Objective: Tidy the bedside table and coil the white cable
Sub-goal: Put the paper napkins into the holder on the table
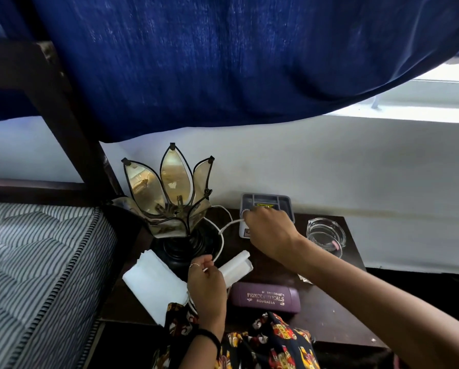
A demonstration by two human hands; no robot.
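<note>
The white cable (222, 237) curves across the dark bedside table (327, 307) beside the lotus-shaped lamp (169, 193). My left hand (207, 286) pinches one end of the cable near the lamp's black base. My right hand (269, 230) grips the other end at the back, in front of the grey tray (287, 202). The cable runs slack between both hands in a loose arc. A white charger block under my right hand is mostly hidden.
A folded white paper (153, 286) and a rolled white sheet (236, 267) lie near my left hand. A purple spectacle case (265, 298) lies in front, a glass ashtray (325, 233) at the right. A striped mattress (36, 275) lies left; a blue curtain (223, 62) hangs above.
</note>
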